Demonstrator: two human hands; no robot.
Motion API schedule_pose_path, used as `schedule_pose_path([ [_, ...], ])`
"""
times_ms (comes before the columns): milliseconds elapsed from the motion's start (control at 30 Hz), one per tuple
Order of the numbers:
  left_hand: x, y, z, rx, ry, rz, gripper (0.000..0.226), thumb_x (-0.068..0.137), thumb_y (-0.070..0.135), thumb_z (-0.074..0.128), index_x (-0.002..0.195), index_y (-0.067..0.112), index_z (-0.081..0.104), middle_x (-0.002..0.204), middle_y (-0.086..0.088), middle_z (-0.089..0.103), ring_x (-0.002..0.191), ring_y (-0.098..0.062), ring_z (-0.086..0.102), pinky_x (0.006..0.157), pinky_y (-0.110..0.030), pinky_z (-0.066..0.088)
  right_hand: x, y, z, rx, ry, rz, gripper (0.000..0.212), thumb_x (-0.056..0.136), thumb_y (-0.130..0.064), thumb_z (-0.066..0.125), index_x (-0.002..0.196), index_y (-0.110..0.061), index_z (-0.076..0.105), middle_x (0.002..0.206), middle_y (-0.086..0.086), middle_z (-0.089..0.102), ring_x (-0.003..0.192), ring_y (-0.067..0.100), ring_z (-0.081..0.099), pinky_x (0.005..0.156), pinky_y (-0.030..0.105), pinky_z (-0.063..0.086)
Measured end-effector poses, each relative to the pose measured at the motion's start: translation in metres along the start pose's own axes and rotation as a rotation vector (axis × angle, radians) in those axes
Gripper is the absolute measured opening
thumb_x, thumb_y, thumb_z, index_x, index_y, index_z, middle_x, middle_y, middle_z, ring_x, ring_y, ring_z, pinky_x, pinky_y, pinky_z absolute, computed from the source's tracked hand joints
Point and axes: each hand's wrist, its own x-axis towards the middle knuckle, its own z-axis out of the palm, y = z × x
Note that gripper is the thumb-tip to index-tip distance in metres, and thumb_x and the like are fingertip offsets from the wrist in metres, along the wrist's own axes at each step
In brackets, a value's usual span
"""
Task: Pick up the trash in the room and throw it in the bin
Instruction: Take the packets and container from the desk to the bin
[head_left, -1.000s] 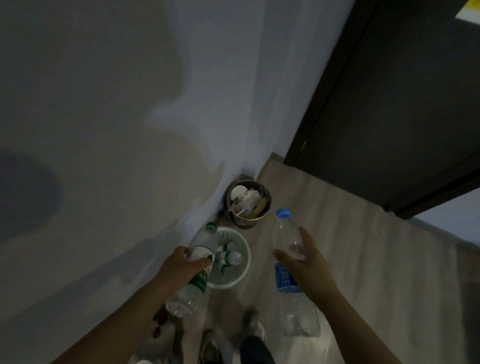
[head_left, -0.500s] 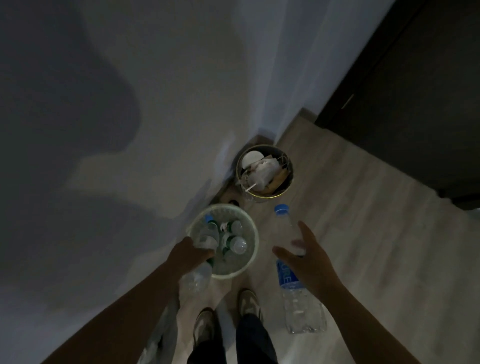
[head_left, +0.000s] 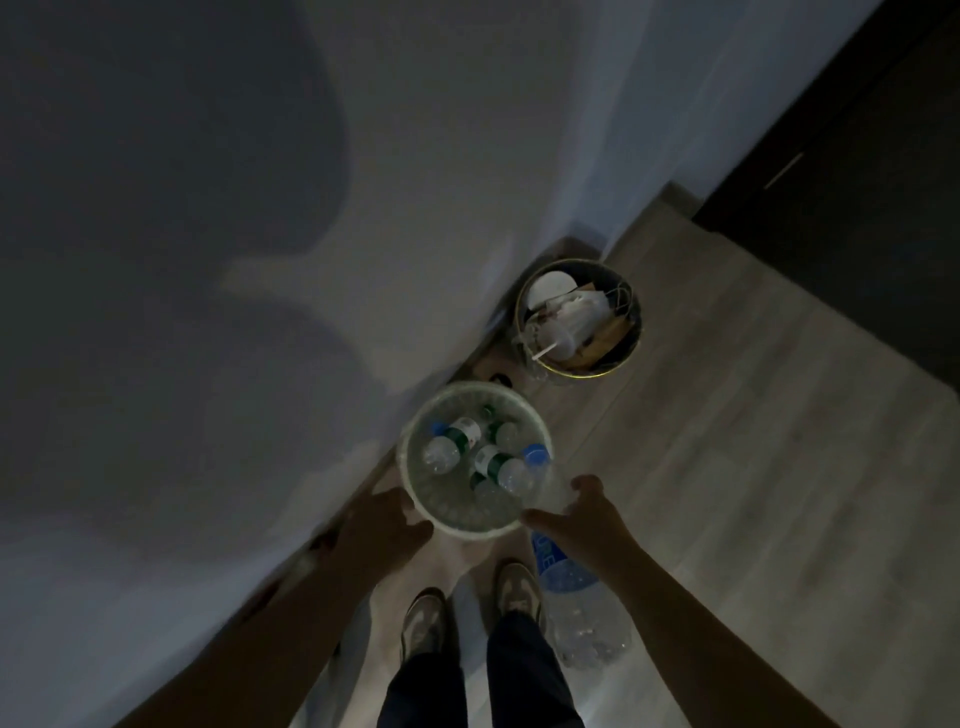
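The right hand (head_left: 576, 519) is wrapped round a blue-labelled bottle (head_left: 576, 613), its cap tipped over the rim of the white mesh bin (head_left: 457, 512). The left hand (head_left: 384, 525) is held empty and loose beside that rim. Smaller bottles (head_left: 498, 465) are seen inside; farther off, a dark bin (head_left: 592, 371) is filled with paper waste.

Grey wall (head_left: 363, 156), pale wood floor (head_left: 753, 493), dark door (head_left: 857, 208), two shoes (head_left: 423, 623)

Dim domestic room, likely a home: plain white wall (head_left: 415, 156), pale plank floor (head_left: 737, 467), dark door (head_left: 862, 218). Two small bins by the wall: white mesh bin (head_left: 467, 385) of bottles (head_left: 491, 462), metal bin (head_left: 587, 374) of scraps.
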Motion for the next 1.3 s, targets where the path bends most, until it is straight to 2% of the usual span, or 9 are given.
schedule_pose_path([
  [133, -0.002, -0.02, -0.003, 0.004, 0.003, -0.017, 0.042, 0.089, 0.037, 0.059, 0.124, 0.016, 0.054, 0.125, -0.004, 0.059, 0.116, -0.019, 0.054, 0.098, -0.029, 0.043, 0.028, -0.013, 0.029, -0.135, -0.118, 0.037, 0.084, 0.073, -0.037, 0.077, 0.137, -0.005, 0.034, 0.124, 0.011, 0.053, 0.112, 0.023, 0.055, 0.083, 0.031, 0.046],
  [300, -0.003, -0.04, -0.013, 0.006, 0.093, 0.014, 0.033, 0.09, 0.033, 0.058, 0.116, 0.013, 0.057, 0.118, -0.004, 0.061, 0.111, -0.021, 0.056, 0.083, -0.023, 0.038, 0.05, -0.036, 0.058, -0.144, -0.149, 0.012, 0.09, 0.077, -0.035, 0.076, 0.147, -0.008, 0.027, 0.141, 0.011, 0.043, 0.124, 0.026, 0.047, 0.094, 0.03, 0.042],
  [400, -0.006, -0.048, -0.021, -0.024, 0.118, 0.017, 0.034, 0.088, 0.032, 0.061, 0.114, 0.011, 0.058, 0.116, -0.006, 0.061, 0.109, -0.022, 0.056, 0.08, -0.023, 0.036, 0.047, -0.038, 0.065, -0.117, -0.082, -0.024, 0.077, 0.077, -0.028, 0.075, 0.142, -0.011, 0.036, 0.136, 0.011, 0.048, 0.118, 0.026, 0.051, 0.09, 0.031, 0.044],
  [567, -0.021, -0.052, -0.03, -0.061, 0.118, 0.042, 0.031, 0.087, 0.03, 0.064, 0.109, 0.009, 0.059, 0.109, -0.01, 0.064, 0.105, -0.024, 0.058, 0.083, -0.029, 0.041, 0.018, -0.035, 0.062, -0.193, -0.084, -0.041, 0.073, 0.085, -0.026, 0.066, 0.146, -0.007, 0.031, 0.14, 0.013, 0.046, 0.124, 0.025, 0.048, 0.081, 0.024, 0.036],
  [733, -0.058, -0.035, -0.05, 0.014, 0.15, 0.085, 0.036, 0.09, 0.036, 0.059, 0.119, 0.015, 0.056, 0.121, -0.003, 0.06, 0.115, -0.02, 0.053, 0.089, -0.025, 0.038, -0.029, -0.047, 0.035, -0.38, -0.022, -0.145, 0.057, 0.084, -0.029, 0.064, 0.134, -0.009, 0.045, 0.131, 0.011, 0.056, 0.119, 0.024, 0.053, 0.078, 0.02, 0.034],
  [833, -0.089, -0.017, -0.073, 0.092, 0.149, 0.134, 0.04, 0.093, 0.04, 0.052, 0.126, 0.018, 0.05, 0.128, -0.002, 0.054, 0.12, -0.018, 0.049, 0.095, -0.025, 0.037, -0.065, -0.067, 0.013, -0.511, 0.022, -0.255, 0.047, 0.082, -0.03, 0.066, 0.122, -0.01, 0.05, 0.122, 0.01, 0.06, 0.113, 0.025, 0.056, 0.075, 0.023, 0.038],
  [933, -0.129, 0.003, -0.101, 0.123, 0.171, 0.177, 0.044, 0.094, 0.04, 0.051, 0.131, 0.017, 0.046, 0.131, -0.004, 0.052, 0.121, -0.019, 0.049, 0.098, -0.027, 0.039, -0.109, -0.096, -0.014, -0.661, 0.038, -0.399, 0.045, 0.081, -0.029, 0.067, 0.12, -0.011, 0.052, 0.12, 0.009, 0.06, 0.114, 0.026, 0.055, 0.083, 0.029, 0.044],
  [1133, -0.224, 0.035, -0.171, 0.173, 0.35, 0.271, 0.044, 0.092, 0.041, 0.054, 0.13, 0.019, 0.048, 0.126, -0.001, 0.056, 0.115, -0.015, 0.052, 0.091, -0.02, 0.038, -0.207, -0.167, -0.07, -1.003, 0.108, -0.815, 0.042, 0.083, -0.033, 0.063, 0.118, -0.013, 0.05, 0.118, 0.006, 0.055, 0.114, 0.026, 0.053, 0.087, 0.032, 0.042],
  [1300, -0.309, 0.046, -0.236, 0.207, 0.578, 0.303, 0.047, 0.091, 0.042, 0.055, 0.133, 0.02, 0.047, 0.128, -0.001, 0.054, 0.116, -0.017, 0.052, 0.094, -0.023, 0.038, -0.302, -0.242, -0.098, -1.11, 0.147, -1.066, 0.057, 0.087, -0.037, 0.061, 0.137, -0.018, 0.04, 0.125, 0.005, 0.05, 0.114, 0.022, 0.051, 0.093, 0.031, 0.042],
])
